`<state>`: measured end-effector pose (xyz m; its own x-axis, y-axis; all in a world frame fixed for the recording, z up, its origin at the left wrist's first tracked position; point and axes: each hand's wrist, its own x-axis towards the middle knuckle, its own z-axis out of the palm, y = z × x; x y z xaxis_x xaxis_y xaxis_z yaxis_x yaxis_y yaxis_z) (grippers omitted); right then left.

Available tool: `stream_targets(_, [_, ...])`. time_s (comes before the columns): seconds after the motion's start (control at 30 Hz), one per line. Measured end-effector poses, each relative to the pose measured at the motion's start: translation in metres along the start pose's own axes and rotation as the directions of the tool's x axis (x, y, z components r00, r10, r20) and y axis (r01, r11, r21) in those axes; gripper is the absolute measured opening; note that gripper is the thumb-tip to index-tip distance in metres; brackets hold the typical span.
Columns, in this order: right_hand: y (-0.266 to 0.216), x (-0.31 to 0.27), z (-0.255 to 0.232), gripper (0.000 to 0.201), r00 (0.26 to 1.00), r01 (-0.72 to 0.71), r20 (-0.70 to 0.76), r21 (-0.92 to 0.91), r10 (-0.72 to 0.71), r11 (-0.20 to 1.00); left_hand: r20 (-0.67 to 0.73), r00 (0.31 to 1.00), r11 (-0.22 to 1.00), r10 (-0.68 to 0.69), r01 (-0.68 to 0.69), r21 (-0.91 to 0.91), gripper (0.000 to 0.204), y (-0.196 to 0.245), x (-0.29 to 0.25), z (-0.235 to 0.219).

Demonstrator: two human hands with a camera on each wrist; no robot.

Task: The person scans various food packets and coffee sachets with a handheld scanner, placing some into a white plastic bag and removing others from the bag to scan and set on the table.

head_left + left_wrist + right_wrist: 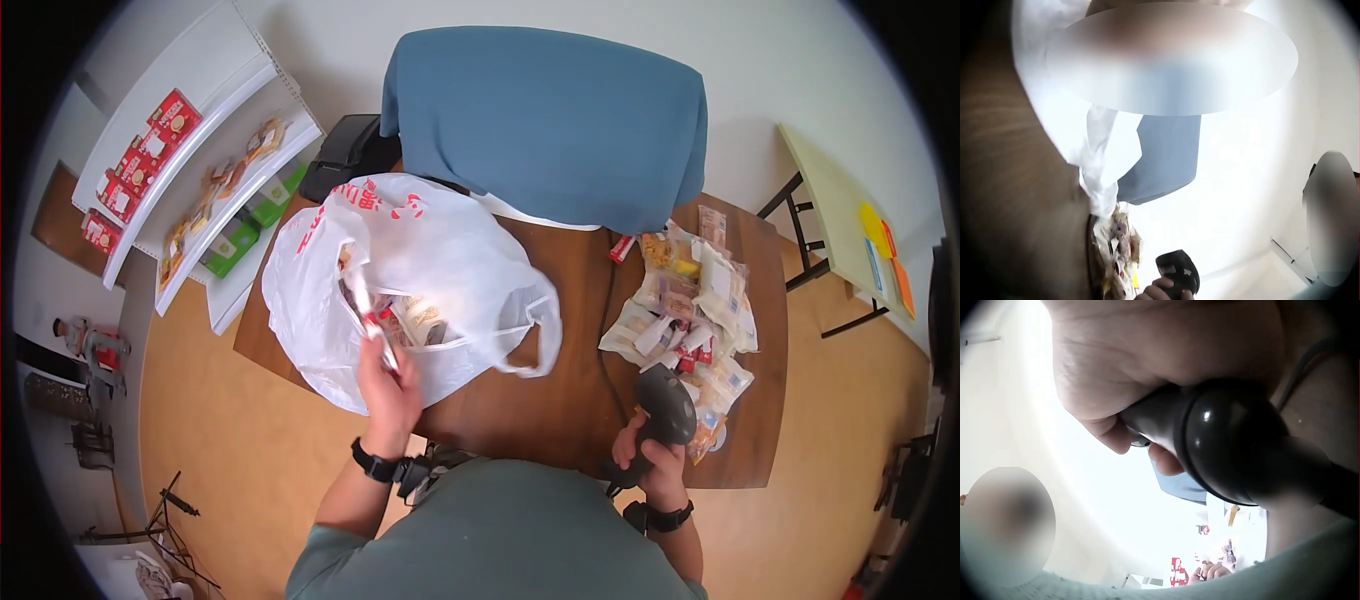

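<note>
A white plastic bag (pixel 450 230) with red lettering stands open on the table, several packaged goods (pixel 425 318) showing in its mouth. At the near side of that opening, my left hand (pixel 388 395) pinches a slim white-and-red packet (pixel 371 322). My right hand (pixel 655 465) grips the handle of a dark handheld barcode scanner (pixel 668 402), whose head points up and away from me. In the right wrist view, the fingers (pixel 1113 434) wrap the scanner's handle. Beyond the scanner lies a heap of wrapped snacks (pixel 715 285) on the table's right side.
A blue cloth (pixel 545 120) drapes over something at the back of the brown table (pixel 480 415). A dark cable (pixel 605 350) crosses the tabletop. White shelves (pixel 215 120) with red boxes (pixel 130 180) stand at left, a pale side table (pixel 840 205) at right.
</note>
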<state>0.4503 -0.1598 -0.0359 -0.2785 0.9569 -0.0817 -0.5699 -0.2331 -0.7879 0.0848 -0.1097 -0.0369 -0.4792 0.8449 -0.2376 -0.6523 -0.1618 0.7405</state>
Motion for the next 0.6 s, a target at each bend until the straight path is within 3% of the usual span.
stream_targets(0.07, [-0.001, 0.000, 0.002, 0.040, 1.000, 0.010, 0.001, -0.021, -0.010, 1.000, -0.057, 0.996, 0.993, -0.062, 0.056, -0.102, 0.020, 0.020, 0.032, 0.007])
stream_targets(0.23, [0.001, -0.008, -0.007, 0.040, 0.999, 0.041, -0.021, 0.058, -0.040, 0.997, -0.183, 0.980, 0.994, 0.074, -0.087, -0.063, 0.023, 0.018, 0.035, 0.018])
stream_targets(0.43, [0.002, -0.007, -0.008, 0.039, 0.996, 0.069, -0.068, 0.095, -0.063, 0.993, -0.312, 0.942, 0.991, 0.125, -0.131, 0.001, 0.020, -0.002, -0.003, -0.025])
stream_targets(0.57, [0.000, -0.002, -0.006, 0.039, 0.999, 0.022, -0.035, 0.081, -0.019, 0.997, -0.372, 0.911, 0.982, 0.179, -0.186, 0.016, 0.011, 0.010, 0.010, -0.059])
stream_targets(0.6, [-0.001, -0.001, -0.005, 0.040, 1.000, 0.009, -0.019, 0.065, -0.007, 0.998, -0.401, 0.874, 0.960, 0.275, -0.268, 0.075, 0.008, 0.017, 0.020, -0.058])
